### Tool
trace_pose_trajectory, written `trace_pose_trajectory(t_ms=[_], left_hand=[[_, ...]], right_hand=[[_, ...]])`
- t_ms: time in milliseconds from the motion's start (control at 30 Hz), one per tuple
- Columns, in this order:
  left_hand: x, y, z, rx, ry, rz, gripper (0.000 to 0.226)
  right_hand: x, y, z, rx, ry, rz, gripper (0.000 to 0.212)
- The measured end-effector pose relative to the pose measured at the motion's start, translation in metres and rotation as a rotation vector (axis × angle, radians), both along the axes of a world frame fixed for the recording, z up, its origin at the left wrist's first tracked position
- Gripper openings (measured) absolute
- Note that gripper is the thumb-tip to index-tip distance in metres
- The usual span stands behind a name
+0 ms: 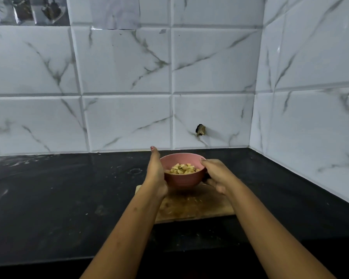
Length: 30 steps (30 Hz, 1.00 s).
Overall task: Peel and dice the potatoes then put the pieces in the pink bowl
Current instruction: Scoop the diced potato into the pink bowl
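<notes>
Against the marbled wall tiles (129, 77), on the black counter (48, 188), found a wooden cutting board (199, 206) flecked with pale scraps. Saw the left hand (156, 174) laid flat against the left side of the pink bowl (181, 181), fingers straight, one tip poking above the rim. Saw the right hand (216, 174) wrapped round the opposite side, thumb on the rim, fingers curled beneath. Placed the bowl over the board's far end, between both palms, with the diced potato pieces (182, 169) heaped inside. Judged the dicing done and the loading finished, or nearly so. Noted a small dark hole (200, 129) in a tile behind.

Feared a slip on the left, where only a flat palm pressed the smooth wall. Expected any uneven squeeze or quick lift to tip the bowl and spill pieces onto the counter. Feared damp fingers too, though could not confirm wetness.

Could not tell whether the bowl rested on the board or hung just above it. Lost the left thumb behind the palm, and much of the board under both forearms. Spotted no knife, peeler or whole potato anywhere in view.
</notes>
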<state>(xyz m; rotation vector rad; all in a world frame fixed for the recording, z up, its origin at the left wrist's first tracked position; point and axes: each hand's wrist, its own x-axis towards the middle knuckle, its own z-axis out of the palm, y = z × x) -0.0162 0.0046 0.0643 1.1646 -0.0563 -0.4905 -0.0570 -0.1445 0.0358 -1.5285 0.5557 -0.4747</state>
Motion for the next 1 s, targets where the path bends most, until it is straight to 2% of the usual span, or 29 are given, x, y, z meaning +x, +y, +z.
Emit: trace_pose_trajectory(t_ms=[100, 300, 367, 433, 467, 500, 567, 733, 800, 833, 1000], left_hand=[[-0.014, 0.008, -0.011, -0.076, 0.074, -0.014, 0.065], [-0.028, 0.013, -0.010, -0.065, 0.068, 0.016, 0.064], [-0.027, 0.015, -0.012, -0.065, 0.081, 0.041, 0.065], [-0.020, 0.018, -0.019, -0.101, 0.099, 0.050, 0.070], [-0.017, 0.019, -0.022, -0.110, 0.116, 0.057, 0.076], [-0.014, 0.019, -0.028, -0.116, 0.119, 0.065, 0.081], [-0.003, 0.015, -0.040, -0.083, 0.034, 0.100, 0.078], [0.008, 0.003, -0.050, -0.045, -0.079, 0.135, 0.080], [-0.008, 0.011, -0.039, -0.016, -0.104, 0.135, 0.069], [-0.010, 0.014, -0.038, 0.000, -0.116, 0.151, 0.063], [-0.007, 0.025, -0.034, 0.134, -0.149, 0.214, 0.056]], right_hand=[[-0.013, 0.008, -0.008, 0.017, 0.042, 0.016, 0.034], [-0.030, 0.011, -0.010, 0.029, 0.038, 0.036, 0.041], [-0.040, -0.003, -0.012, -0.264, 0.186, -0.080, 0.041], [-0.054, -0.023, -0.017, -0.723, 0.473, -0.218, 0.032], [-0.062, -0.028, -0.019, -0.875, 0.634, -0.256, 0.029], [-0.069, -0.032, -0.022, -0.947, 0.765, -0.263, 0.028], [-0.074, -0.031, -0.029, -0.961, 0.883, -0.226, 0.031], [-0.074, -0.024, -0.027, -0.920, 0.883, -0.215, 0.029], [-0.075, -0.023, -0.020, -0.851, 0.866, -0.174, 0.017], [-0.075, -0.023, -0.017, -0.808, 0.820, -0.173, 0.013], [-0.066, -0.020, -0.017, -0.630, 0.432, -0.282, 0.028]])
